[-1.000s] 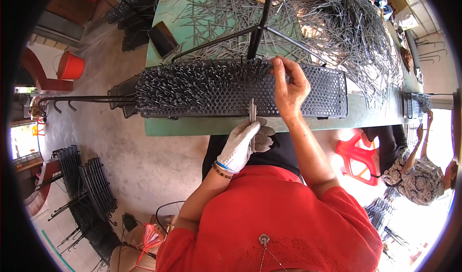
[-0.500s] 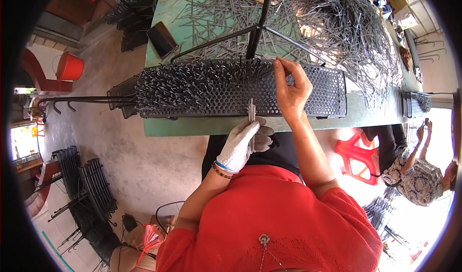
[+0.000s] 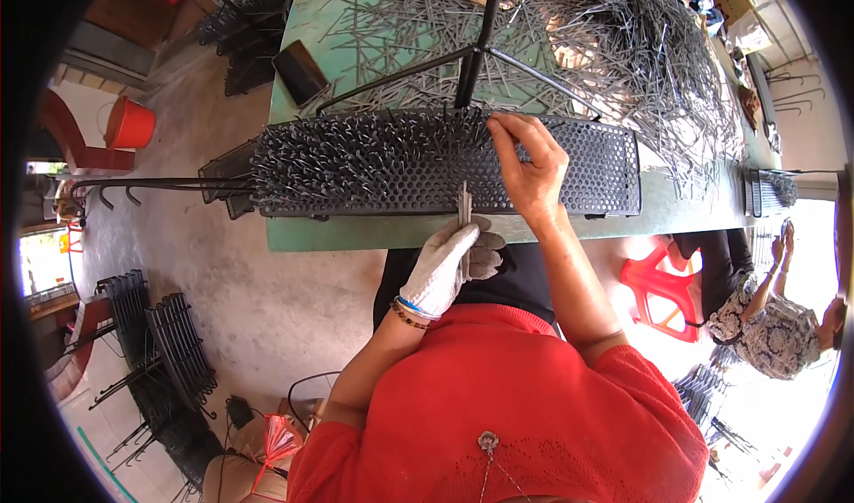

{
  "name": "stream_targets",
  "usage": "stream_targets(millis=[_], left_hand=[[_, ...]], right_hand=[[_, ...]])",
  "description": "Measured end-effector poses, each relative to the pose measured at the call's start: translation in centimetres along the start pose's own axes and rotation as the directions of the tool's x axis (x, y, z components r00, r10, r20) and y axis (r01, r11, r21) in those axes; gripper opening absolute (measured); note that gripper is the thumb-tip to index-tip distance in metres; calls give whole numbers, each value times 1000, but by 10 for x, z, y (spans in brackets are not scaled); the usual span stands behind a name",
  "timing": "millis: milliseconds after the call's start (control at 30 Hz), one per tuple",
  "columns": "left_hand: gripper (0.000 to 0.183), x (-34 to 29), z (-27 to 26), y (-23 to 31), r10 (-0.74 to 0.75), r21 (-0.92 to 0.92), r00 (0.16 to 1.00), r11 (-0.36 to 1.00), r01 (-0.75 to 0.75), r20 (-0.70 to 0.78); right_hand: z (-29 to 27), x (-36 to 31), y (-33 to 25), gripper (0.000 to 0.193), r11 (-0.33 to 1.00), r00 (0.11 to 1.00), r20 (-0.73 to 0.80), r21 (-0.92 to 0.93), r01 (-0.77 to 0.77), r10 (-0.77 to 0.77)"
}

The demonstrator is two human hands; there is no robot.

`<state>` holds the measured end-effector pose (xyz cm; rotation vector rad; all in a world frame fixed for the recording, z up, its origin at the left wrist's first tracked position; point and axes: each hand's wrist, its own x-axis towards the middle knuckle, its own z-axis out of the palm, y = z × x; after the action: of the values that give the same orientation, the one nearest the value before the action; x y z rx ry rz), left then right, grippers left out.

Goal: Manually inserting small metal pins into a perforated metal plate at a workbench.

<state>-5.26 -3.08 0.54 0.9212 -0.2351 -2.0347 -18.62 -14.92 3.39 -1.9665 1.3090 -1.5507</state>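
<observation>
A long black perforated metal rack [image 3: 592,160] rests along the near edge of the green table. Dark metal pins [image 3: 334,160] stand thickly in the holes of its left half, while the right part shows bare holes. My left hand [image 3: 449,258], in a whitish work glove, is closed around a small bunch of thin grey metal rods [image 3: 465,202] just in front of the rack. Above the boundary between pins and bare holes, my bare right hand [image 3: 536,165] has thumb and forefinger pinched together at the far side. Whatever lies between those fingertips is too small to make out.
Loose metal rods [image 3: 658,76] are heaped over the far part of the green table [image 3: 311,236]. A black phone-like slab [image 3: 300,73] lies at its left. A red stool [image 3: 663,289] and another person [image 3: 778,329] are at right; black racks [image 3: 165,352] stand on the floor at left.
My right hand has shifted slightly left along the far side of the rack, its fingers still pinched. The gloved left hand with the rods has stayed nearly in place.
</observation>
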Motion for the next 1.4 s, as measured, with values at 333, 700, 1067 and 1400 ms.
stream_targets(millis=[333, 700, 1067, 1400], left_hand=[[23, -1, 0, 1, -9, -13, 1000, 1000, 9, -9], [22, -1, -1, 1, -7, 6, 1000, 1000, 7, -21], [23, -3, 1, -1, -15, 5, 1000, 1000, 15, -14], [24, -1, -1, -4, -13, -4, 1000, 1000, 13, -4]], right_hand=[[-5, 13, 17, 19, 974, 968, 139, -59, 220, -210], [-8, -1, 15, 19, 987, 980, 142, -51, 149, -141], [-4, -9, 17, 15, 989, 983, 131, -55, 137, -128], [0, -10, 13, 13, 999, 994, 109, -43, 18, -13]])
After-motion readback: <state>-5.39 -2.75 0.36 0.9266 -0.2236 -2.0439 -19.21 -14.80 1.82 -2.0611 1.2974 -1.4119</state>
